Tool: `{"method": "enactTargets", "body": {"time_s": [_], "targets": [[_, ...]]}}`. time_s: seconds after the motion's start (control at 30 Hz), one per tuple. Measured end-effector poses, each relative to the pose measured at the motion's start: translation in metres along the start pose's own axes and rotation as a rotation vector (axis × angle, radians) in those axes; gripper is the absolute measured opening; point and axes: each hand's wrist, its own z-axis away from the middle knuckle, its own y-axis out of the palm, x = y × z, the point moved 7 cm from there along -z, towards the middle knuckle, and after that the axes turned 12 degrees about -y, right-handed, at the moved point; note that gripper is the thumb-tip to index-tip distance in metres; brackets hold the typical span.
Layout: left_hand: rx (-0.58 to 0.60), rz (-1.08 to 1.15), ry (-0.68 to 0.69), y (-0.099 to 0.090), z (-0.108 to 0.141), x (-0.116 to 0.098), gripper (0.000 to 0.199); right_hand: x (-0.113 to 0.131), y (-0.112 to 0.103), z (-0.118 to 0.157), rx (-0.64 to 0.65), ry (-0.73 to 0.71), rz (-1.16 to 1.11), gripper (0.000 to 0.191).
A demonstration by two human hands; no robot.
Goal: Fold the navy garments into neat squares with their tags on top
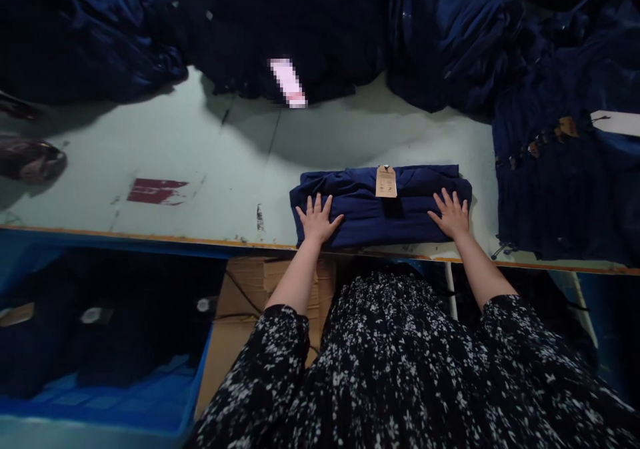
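A folded navy blue garment (350,217) lies flat along the front edge of the pale table. My left hand (318,219) rests on its left end with the fingers spread. On the right end lies my right hand (452,214), palm down and fingers apart. Between the two hands, a brown cardboard hang tag (386,182) sits on the upper middle of the garment. What kind of garment it is, I cannot tell from the folds.
Heaps of dark blue clothing (450,29) line the table's far side. A stack of folded garments (550,189) with tags stands at the right. Below the table's edge (150,237) are a blue crate (193,395) holding dark items and a cardboard box (235,342).
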Motion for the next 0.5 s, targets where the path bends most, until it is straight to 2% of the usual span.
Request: {"method": "enactTargets", "body": {"time_s": [0.1, 0.23, 0.33, 0.5], "targets": [[0.008, 0.047, -0.006, -0.005, 0.001, -0.003, 0.072, 0.001, -0.005, 0.000, -0.001, 0.030, -0.042, 0.064], [-0.105, 0.188, -0.020, -0.026, -0.007, -0.017, 0.049, 0.019, -0.024, 0.004, -0.182, 0.037, -0.141, 0.056], [-0.142, 0.270, 0.050, -0.036, -0.024, -0.039, 0.036, 0.056, -0.033, 0.008, -0.235, -0.104, -0.211, 0.047], [-0.110, 0.340, 0.227, -0.040, -0.064, -0.085, 0.028, 0.125, -0.030, 0.017, -0.092, -0.371, -0.209, 0.041]]}}
